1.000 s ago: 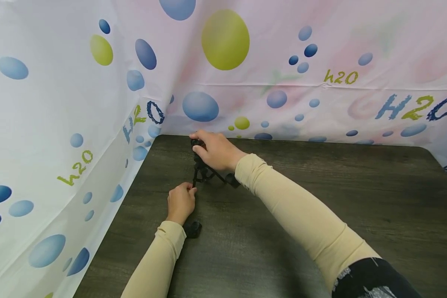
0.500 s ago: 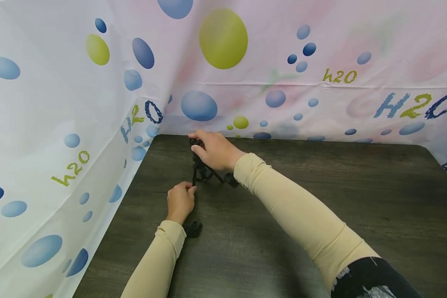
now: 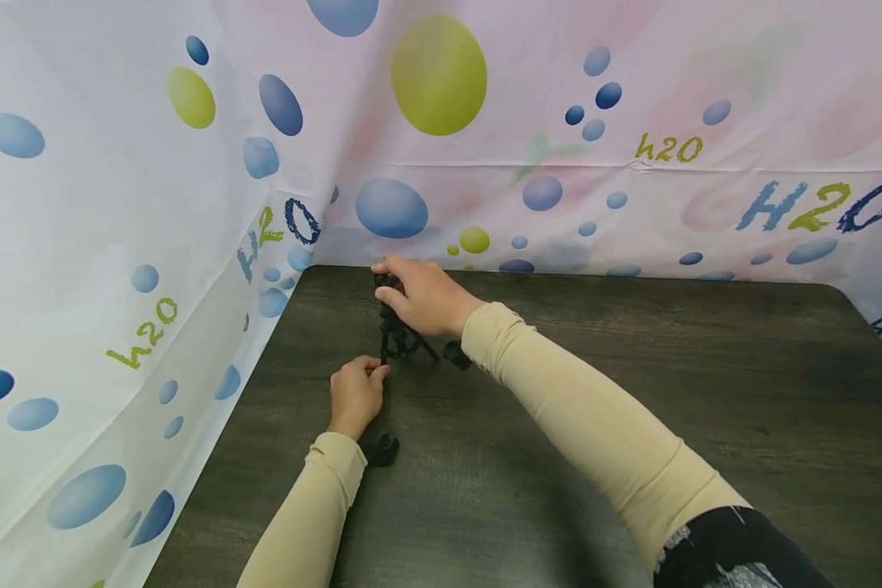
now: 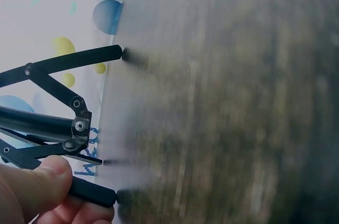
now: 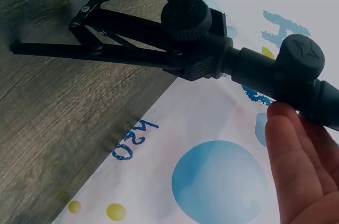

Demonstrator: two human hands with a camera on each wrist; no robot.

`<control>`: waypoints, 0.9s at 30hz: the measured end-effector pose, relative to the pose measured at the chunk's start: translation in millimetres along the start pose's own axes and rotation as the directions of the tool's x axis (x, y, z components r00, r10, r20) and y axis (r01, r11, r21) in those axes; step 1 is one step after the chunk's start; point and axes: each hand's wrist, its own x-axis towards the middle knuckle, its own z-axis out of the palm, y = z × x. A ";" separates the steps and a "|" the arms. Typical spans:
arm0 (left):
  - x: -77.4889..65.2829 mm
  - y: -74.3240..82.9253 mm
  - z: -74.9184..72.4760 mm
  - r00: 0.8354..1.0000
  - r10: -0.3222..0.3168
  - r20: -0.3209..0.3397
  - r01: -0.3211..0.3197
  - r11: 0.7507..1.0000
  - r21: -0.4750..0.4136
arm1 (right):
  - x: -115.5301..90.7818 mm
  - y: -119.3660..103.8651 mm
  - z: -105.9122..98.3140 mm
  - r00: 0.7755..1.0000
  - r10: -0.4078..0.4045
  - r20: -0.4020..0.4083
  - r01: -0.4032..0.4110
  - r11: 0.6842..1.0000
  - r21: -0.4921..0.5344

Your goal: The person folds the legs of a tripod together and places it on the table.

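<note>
A small black tripod (image 3: 398,341) stands near the back left of the table, its legs spread. My left hand (image 3: 356,398) pinches one of its legs low down between thumb and fingers. Close up in the left wrist view, the thumb (image 4: 53,173) presses that leg near its rounded foot. Higher up, my right hand (image 3: 429,298) holds the top of the tripod. From the right wrist view, the fingers (image 5: 302,160) lie against the upper column, beside a round knob (image 5: 301,57). A second knob (image 5: 185,17) sits lower, where the legs join.
The dark wooden table (image 3: 632,425) extends to the right and toward me. A white curtain with blue and green dots (image 3: 441,75) hangs along the back and left edges. Black wrist devices (image 3: 380,451) sit at both sleeves.
Both hands keep their hold on the tripod. The left hand has shifted very slightly upward, and the tripod's right leg end stands a little farther left. The head view has moved a touch.
</note>
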 end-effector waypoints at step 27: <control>1.9 -3.5 0.6 1.000 -0.001 0.003 0.001 0.997 -0.072 | 3.8 -6.0 5.3 1.000 -0.008 -0.012 0.007 0.998 -0.069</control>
